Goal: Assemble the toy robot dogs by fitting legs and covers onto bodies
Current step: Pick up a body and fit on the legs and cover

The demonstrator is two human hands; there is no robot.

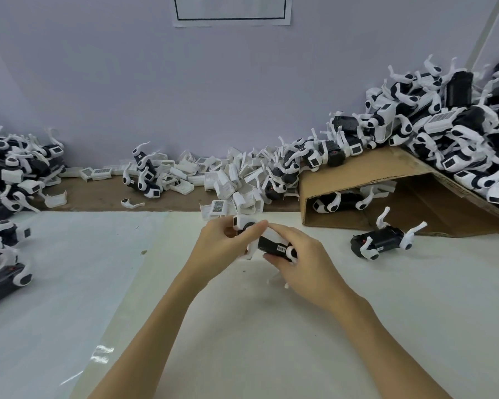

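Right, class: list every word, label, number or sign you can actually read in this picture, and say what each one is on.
Nothing here can be read.
Paper sheet on the wall: framed print, cut off and too faint to read.
Small white sticker on the black toy dog body held by the left hand and right hand: too small to read.
Sticker on the black dog lying on the table: blurred.
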